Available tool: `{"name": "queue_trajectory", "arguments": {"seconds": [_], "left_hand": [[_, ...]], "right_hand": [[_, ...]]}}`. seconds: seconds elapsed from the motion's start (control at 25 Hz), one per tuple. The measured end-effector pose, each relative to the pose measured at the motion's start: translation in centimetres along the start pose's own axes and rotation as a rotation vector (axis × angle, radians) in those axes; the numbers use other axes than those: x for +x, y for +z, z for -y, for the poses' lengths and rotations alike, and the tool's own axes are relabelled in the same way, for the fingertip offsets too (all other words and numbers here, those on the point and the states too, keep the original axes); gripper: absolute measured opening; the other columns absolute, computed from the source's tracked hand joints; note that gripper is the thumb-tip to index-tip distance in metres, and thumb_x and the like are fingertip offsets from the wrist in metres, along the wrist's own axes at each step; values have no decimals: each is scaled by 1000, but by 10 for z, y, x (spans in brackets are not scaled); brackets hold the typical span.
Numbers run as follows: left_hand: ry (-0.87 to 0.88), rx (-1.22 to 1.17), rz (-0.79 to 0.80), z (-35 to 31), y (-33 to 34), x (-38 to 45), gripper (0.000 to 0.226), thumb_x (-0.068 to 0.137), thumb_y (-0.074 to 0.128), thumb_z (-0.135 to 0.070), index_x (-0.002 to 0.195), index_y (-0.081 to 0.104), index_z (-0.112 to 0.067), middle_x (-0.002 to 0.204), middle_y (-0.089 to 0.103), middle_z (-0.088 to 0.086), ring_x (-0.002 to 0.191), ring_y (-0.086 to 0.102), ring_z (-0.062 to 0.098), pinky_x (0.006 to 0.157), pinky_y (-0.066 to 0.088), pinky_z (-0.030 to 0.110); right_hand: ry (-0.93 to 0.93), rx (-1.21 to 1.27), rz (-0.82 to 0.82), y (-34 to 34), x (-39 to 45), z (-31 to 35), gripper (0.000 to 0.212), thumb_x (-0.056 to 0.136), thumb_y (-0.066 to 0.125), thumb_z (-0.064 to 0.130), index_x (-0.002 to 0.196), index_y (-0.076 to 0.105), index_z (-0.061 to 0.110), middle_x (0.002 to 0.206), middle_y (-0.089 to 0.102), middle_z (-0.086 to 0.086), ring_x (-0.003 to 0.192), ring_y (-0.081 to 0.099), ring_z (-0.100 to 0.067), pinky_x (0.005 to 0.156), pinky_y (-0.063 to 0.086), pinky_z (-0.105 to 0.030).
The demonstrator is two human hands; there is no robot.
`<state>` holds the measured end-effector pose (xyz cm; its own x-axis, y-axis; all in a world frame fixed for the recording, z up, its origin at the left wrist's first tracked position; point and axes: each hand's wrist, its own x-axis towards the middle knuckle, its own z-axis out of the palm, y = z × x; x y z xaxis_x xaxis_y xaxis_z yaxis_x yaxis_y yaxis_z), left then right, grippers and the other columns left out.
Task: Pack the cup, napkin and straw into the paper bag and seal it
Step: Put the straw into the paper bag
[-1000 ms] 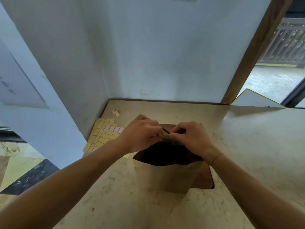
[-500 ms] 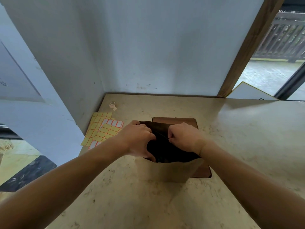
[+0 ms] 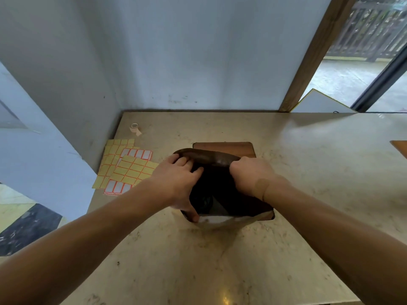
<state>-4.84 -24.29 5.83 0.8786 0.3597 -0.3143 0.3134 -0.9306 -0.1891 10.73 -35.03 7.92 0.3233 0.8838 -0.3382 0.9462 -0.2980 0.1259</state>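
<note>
A brown paper bag (image 3: 211,158) stands on the beige table, its top bent over toward me. My left hand (image 3: 178,179) grips the bag's left side, fingers on the folded top and thumb down at the near rim. My right hand (image 3: 248,175) is closed on the right end of the fold. The bag's mouth between my hands is dark; something dark and a pale surface (image 3: 217,219) show inside, but I cannot make out the cup, napkin or straw.
Sheets of yellow and white stickers (image 3: 127,166) lie left of the bag. A small tape roll (image 3: 134,128) sits near the back left corner. A brown mat (image 3: 224,147) lies under the bag. Walls close off the back and left; a wooden post (image 3: 312,53) stands at the right.
Both hands have pulled the bag's top down and toward me, folding it over. My left thumb has moved to the near rim. The view has tilted downward.
</note>
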Motion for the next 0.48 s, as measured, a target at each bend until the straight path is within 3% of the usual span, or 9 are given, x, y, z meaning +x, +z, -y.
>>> {"name": "queue_trajectory", "arguments": {"seconds": [0.08,0.2,0.4,0.48], "left_hand": [[-6,2,0,-2,1,0,125,53,59,-88,152,14,-24,157,26,7,146,16,27,121,6,46],[-5,10,-1,-3,3,0,124,56,60,-86,152,12,-24,158,24,8,146,14,29,121,5,47],[7,0,-27,-5,0,1,122,58,61,-84,152,14,-23,158,25,8,146,16,29,121,5,47],[9,-9,-29,-5,1,3,122,57,62,-84,152,14,-24,158,24,9,146,15,30,120,6,49]], "right_hand": [[36,-22,-5,2,5,5,17,89,49,7,92,63,16,74,52,-3,77,60,-28,65,48,-34],[95,11,52,8,13,10,26,90,45,5,108,64,10,99,64,-11,95,63,-33,67,43,-34],[231,166,107,21,31,18,18,93,43,8,95,61,11,102,65,-11,84,58,-28,67,43,-34],[275,257,174,31,41,20,19,94,44,10,103,61,11,111,63,-12,94,59,-28,74,45,-35]]}}
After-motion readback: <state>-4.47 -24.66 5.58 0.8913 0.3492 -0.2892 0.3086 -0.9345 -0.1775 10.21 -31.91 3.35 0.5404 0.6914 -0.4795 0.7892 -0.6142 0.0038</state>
